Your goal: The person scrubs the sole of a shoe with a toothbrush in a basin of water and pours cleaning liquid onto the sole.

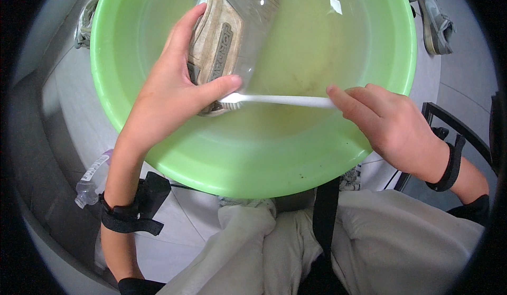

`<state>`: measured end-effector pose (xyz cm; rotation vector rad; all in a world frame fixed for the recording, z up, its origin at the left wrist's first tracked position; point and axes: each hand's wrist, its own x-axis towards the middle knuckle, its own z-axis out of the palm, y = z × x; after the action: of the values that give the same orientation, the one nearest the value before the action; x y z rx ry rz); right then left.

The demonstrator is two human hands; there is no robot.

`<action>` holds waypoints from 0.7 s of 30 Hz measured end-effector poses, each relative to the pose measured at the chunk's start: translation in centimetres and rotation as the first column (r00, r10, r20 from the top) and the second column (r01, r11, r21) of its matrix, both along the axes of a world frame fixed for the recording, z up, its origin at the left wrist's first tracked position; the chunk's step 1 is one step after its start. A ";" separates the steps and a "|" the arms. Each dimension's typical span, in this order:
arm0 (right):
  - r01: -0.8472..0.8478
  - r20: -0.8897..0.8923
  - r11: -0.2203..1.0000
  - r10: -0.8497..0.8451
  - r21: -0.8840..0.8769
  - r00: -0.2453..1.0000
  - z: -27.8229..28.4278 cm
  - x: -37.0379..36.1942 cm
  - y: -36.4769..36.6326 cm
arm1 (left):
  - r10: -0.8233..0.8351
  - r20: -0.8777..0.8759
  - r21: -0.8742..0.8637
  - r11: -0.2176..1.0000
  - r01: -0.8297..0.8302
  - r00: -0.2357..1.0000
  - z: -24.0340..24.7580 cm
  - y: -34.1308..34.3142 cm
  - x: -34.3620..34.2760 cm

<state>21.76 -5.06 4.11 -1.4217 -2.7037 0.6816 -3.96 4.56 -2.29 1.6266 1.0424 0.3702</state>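
Observation:
A wet grey shoe (219,44), its patterned sole facing up, is partly under the water in a big green basin (243,173). My left hand (177,76) grips the shoe's near end, thumb across the sole and fingers along its left side. A white toothbrush (285,100) reaches leftward from my right hand (377,118), which is closed on its handle. Its bristles touch the near end of the shoe just below my left thumb. The rest of the shoe runs out at the top of the view.
A clear plastic bottle (94,181) lies on the tiled floor left of the basin. Another grey shoe (435,31) stands beyond the basin's right rim, and part of one (85,23) shows at the left. A black metal frame (449,115) is at the right.

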 end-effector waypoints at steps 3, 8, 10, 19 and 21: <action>0.039 0.017 0.996 -0.038 -0.080 0.999 0.4 -0.1 0.0 | 0.001 0.009 -0.004 1.000 -0.001 1.000 0.0 0.0 -0.1; 0.046 0.018 0.999 -0.045 -0.020 0.999 1.0 0.8 0.4 | -0.006 -0.020 -0.002 1.000 0.006 1.000 0.3 0.1 -0.2; 0.059 0.049 0.998 -0.058 -0.018 0.997 1.3 1.5 0.7 | -0.006 -0.021 -0.003 1.000 0.006 1.000 0.3 0.1 -0.3; 0.081 0.116 0.992 -0.069 -0.098 0.991 0.2 1.6 1.2 | -0.008 0.009 -0.022 1.000 0.008 1.000 0.1 0.3 -0.7; 0.037 0.026 0.994 -0.034 -0.102 0.999 0.3 1.0 1.4 | -0.047 -0.009 -0.008 0.999 0.047 0.999 0.1 0.6 -0.8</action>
<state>22.73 -3.64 4.37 -1.5057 -2.6907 0.8171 -4.77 5.20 -2.14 1.6446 1.0092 0.3275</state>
